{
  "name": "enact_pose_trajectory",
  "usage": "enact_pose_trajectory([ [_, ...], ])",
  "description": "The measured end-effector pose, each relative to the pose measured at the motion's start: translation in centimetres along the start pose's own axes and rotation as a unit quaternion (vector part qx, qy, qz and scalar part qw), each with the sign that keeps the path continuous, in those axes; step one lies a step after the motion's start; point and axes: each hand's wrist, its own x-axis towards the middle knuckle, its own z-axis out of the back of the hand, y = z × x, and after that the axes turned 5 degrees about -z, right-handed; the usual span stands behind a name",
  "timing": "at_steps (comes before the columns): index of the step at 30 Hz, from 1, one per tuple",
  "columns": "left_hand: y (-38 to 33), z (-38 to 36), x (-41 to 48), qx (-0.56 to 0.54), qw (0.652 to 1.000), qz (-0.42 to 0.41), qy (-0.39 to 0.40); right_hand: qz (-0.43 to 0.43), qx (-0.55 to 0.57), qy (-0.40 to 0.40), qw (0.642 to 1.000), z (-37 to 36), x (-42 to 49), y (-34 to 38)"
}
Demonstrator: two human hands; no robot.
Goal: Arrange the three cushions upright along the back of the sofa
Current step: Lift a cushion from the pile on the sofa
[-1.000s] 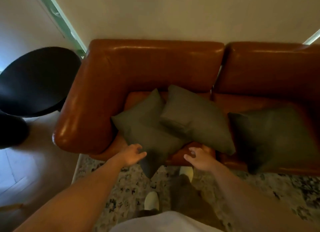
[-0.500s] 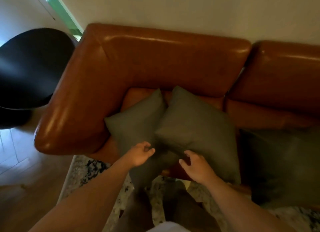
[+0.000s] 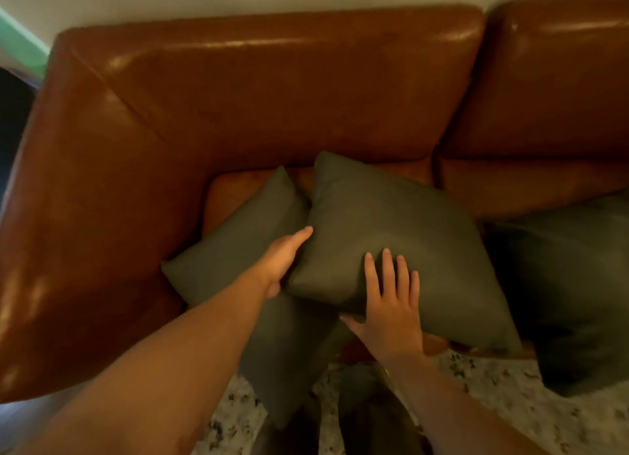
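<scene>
Head: left hand (image 3: 284,260), right hand (image 3: 391,313), both flat, press middle cushion (image 3: 408,223) atop left cushion (image 3: 238,243).

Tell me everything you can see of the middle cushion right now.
The middle cushion is a square, plump, dark olive fabric pillow, lying tilted on the sofa seat, not upright. Its left corner overlaps the left cushion. The left hand touches its left edge; the right hand lies flat on its front part.

On the brown leather sofa (image 3: 272,90), the middle cushion (image 3: 408,236) overlaps the left cushion (image 3: 238,247), and the right cushion (image 3: 571,284) lies just beside it. The left hand (image 3: 282,260) touches the middle cushion's left edge with straight fingers. The right hand (image 3: 391,311) lies flat on its near part.
</scene>
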Motion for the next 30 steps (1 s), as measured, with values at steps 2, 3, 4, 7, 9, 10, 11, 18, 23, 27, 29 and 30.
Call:
enact_pose_trajectory([
  [2,-1.0,-0.3,1.3,0.035,0.999,0.001,0.04,0.005,-0.012,-0.03,0.999,-1.0,0.8,0.0],
  [3,-1.2,-0.4,2.0,0.053,0.997,0.002,0.056,0.007,-0.017,-0.042,0.999,-1.3,1.2,0.0],
  [4,-1.4,-0.6,2.5,0.068,0.996,0.003,0.064,0.01,-0.018,-0.054,0.998,-1.7,1.6,0.0],
  [7,-1.5,-1.0,3.6,0.083,0.995,-0.008,0.054,0.018,-0.014,-0.091,0.996,-2.5,2.6,0.0],
  [9,-1.5,-1.3,3.8,0.086,0.996,-0.015,0.029,0.02,-0.005,-0.114,0.993,-2.6,3.0,-0.2],
  [10,-1.6,-1.7,3.8,0.082,0.996,-0.024,0.019,0.021,0.005,-0.129,0.991,-2.5,3.0,-0.5],
  [11,-1.8,-2.2,3.5,0.075,0.997,-0.036,0.009,0.022,0.015,-0.146,0.989,-2.2,3.0,-0.9],
  [18,-5.4,-5.2,1.3,0.055,0.993,-0.09,0.056,0.022,0.169,-0.252,0.953,3.4,3.4,-4.8],
  [23,-7.6,-5.7,0.9,-0.032,0.991,-0.116,0.065,0.026,0.298,-0.263,0.917,8.7,5.8,-7.9],
  [27,-8.3,-6.3,2.7,-0.028,0.989,-0.14,0.031,0.023,0.373,-0.266,0.889,13.0,7.4,-9.4],
  [29,-8.9,-7.2,3.6,-0.023,0.989,-0.147,0.024,0.038,0.402,-0.267,0.875,15.2,8.0,-10.5],
  [30,-9.4,-7.7,3.8,-0.017,0.988,-0.15,0.027,0.052,0.412,-0.27,0.869,16.3,8.2,-10.9],
])
